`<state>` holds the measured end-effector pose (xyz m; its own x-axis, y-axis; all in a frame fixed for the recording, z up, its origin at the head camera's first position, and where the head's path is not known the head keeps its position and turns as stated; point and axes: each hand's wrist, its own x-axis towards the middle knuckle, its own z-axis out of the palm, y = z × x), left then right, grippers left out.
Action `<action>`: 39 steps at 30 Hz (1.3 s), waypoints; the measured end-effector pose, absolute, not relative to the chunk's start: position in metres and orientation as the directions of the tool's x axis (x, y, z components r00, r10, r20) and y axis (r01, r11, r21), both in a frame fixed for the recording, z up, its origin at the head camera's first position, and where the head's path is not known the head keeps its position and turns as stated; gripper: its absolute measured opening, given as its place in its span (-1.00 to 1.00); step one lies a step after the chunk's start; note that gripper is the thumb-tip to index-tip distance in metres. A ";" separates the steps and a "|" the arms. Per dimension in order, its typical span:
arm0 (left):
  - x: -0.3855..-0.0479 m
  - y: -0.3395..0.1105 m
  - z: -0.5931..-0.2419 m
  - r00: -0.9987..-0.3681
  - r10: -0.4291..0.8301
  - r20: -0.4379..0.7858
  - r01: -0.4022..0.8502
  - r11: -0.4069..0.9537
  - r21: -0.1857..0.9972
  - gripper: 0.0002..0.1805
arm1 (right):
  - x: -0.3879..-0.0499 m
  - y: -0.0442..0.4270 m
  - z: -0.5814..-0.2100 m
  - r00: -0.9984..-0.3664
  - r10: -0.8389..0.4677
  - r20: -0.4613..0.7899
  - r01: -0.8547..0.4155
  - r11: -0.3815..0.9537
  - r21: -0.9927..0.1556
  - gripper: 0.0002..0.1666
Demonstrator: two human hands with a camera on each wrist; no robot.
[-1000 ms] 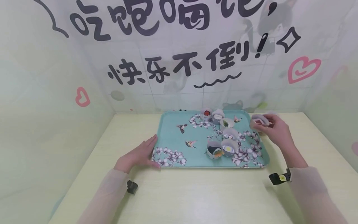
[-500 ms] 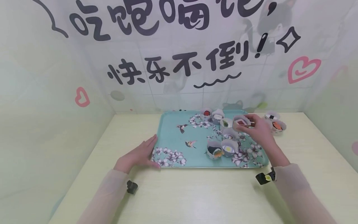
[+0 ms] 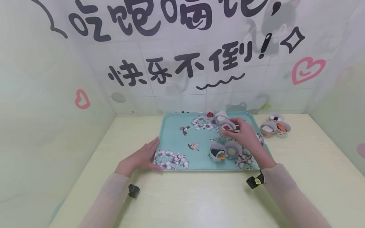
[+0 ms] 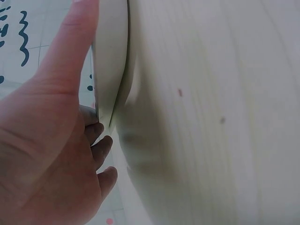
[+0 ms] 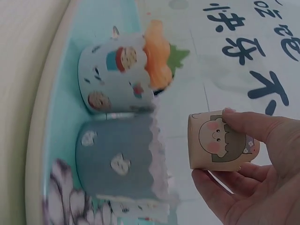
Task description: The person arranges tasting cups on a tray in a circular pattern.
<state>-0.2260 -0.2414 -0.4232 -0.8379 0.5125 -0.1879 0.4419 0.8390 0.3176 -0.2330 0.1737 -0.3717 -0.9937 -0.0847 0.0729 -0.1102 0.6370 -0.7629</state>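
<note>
My right hand (image 3: 246,136) pinches a small paper baking cup (image 3: 227,126) between thumb and fingers. The cup has a cartoon girl's face (image 5: 218,140) on its side, and a red-and-white piece sits inside. It is raised over a turquoise tray (image 3: 174,133) printed with flowers and birds. Below it stand a cup with a dark and orange filling (image 3: 217,153) and a blue-grey cup with a yellow-marked piece (image 3: 232,150). The right hand partly hides other cups. My left hand (image 3: 142,158) rests against the tray's front left corner, its thumb along the front rim.
A red-filled cup (image 3: 209,116) and a pale-filled cup (image 3: 221,116) stand at the tray's back. Right of the tray, three more cups cluster on the table, one with an orange piece (image 3: 281,127). A printed curtain (image 3: 176,88) hangs behind the table.
My right hand has carried the held cup leftward from the tray's right edge to above its middle right. The cups on the table have come into sight. My left hand has stayed put.
</note>
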 end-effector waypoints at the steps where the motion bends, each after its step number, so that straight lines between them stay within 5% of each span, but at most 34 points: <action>1: -0.226 -0.241 -0.423 -0.838 0.512 -0.191 0.441 0.840 0.317 0.47 | -0.234 0.170 -0.373 -0.993 -0.093 0.073 -0.115 0.642 -0.758 -0.22; 39: -0.227 -0.242 -0.422 -0.835 0.517 -0.188 0.441 0.833 0.333 0.49 | -0.231 0.097 -0.399 -0.954 -0.290 -0.080 -0.172 0.745 -0.645 -0.32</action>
<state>-0.2265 -0.2420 -0.4222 -0.8348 0.5174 -0.1879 0.4413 0.8331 0.3334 -0.2313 0.0970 -0.3991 -0.9538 -0.2896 -0.0796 -0.1723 0.7446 -0.6449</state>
